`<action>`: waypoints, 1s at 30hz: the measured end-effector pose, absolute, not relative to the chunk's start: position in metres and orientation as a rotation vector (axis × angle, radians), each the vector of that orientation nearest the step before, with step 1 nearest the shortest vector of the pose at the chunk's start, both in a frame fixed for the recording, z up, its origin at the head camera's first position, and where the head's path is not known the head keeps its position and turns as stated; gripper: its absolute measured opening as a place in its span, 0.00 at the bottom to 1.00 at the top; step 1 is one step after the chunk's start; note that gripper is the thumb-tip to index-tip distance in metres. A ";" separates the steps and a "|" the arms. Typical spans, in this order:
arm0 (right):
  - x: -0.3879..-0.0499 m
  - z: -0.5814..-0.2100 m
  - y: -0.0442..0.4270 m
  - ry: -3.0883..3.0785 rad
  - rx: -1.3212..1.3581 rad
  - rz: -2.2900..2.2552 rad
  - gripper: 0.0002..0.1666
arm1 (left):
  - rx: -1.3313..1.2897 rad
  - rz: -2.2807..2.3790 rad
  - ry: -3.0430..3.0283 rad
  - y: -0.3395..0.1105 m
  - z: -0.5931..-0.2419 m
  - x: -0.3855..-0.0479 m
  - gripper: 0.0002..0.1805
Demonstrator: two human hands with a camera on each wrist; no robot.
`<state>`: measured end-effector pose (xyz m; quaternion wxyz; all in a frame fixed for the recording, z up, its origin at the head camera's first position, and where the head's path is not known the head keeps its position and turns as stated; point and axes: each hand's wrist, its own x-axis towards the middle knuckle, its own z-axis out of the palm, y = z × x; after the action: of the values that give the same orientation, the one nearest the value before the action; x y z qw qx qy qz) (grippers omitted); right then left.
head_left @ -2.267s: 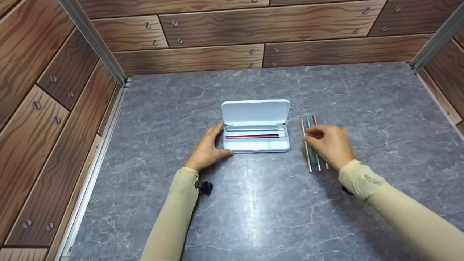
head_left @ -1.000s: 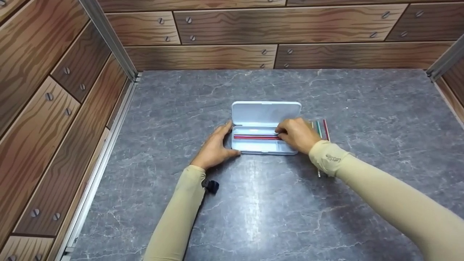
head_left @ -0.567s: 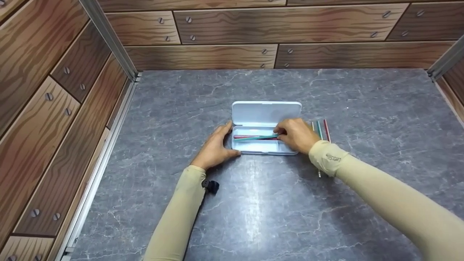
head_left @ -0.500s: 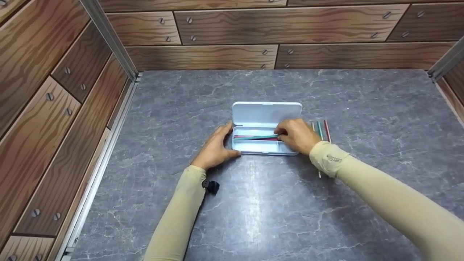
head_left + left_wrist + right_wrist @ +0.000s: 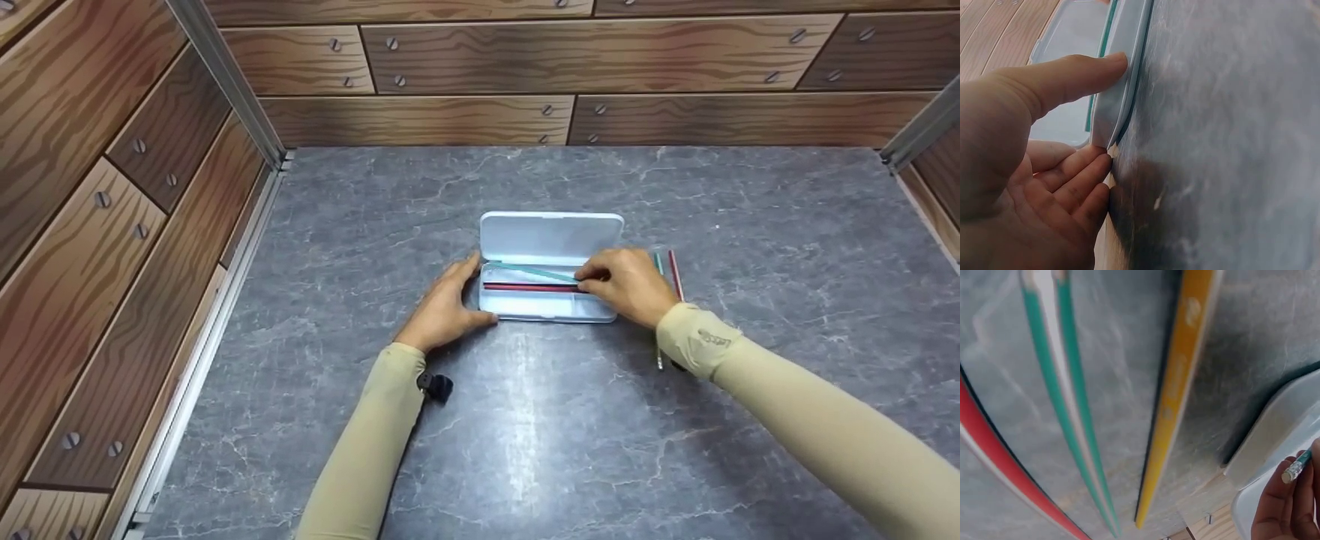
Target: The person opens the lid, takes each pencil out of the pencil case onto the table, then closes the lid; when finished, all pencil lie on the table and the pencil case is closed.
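Observation:
A white pencil case (image 5: 551,319) stands with its lid (image 5: 551,234) raised. My left hand (image 5: 446,304) holds its left end, thumb at the front and fingers at the back corner. My right hand (image 5: 630,283) pinches a green pencil (image 5: 534,271) near its eraser (image 5: 1288,477). That pencil slants over the rear compartment, its far end at the back left corner. Below it a red pencil (image 5: 529,286) lies lengthwise in the case. On the table, right of the case, lie a yellow pencil (image 5: 1171,391), another green pencil (image 5: 1067,382) and another red pencil (image 5: 1005,461).
The grey marbled table (image 5: 360,225) surrounds the case. Wood-patterned panels (image 5: 465,60) close off the back and sides, with metal posts (image 5: 225,82) at the corners. A front compartment (image 5: 525,304) of the case has a small divider.
My right hand moved left from the loose pencils to the case and took hold of the green pencil. The pencil's far end swung from the front to the back. My left hand stayed on the case.

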<state>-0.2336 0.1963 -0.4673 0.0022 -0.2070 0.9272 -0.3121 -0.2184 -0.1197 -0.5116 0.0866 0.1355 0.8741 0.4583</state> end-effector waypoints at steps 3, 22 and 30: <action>-0.227 -0.466 0.202 2.914 -0.624 -0.998 0.08 | 0.419 1.348 2.626 -0.119 -0.514 -0.219 0.61; -0.191 -0.467 0.262 2.951 -0.322 -1.023 0.12 | 0.387 1.314 2.632 -0.118 -0.509 -0.216 0.61; -0.175 -0.470 0.288 2.984 -0.259 -1.059 0.12 | 0.381 1.310 2.632 -0.117 -0.510 -0.218 0.61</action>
<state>-0.1748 0.2875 -0.4704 -0.0178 -0.0815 0.9391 -0.3333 -0.2175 -0.1169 -0.5101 0.0884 0.1281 0.8844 0.4400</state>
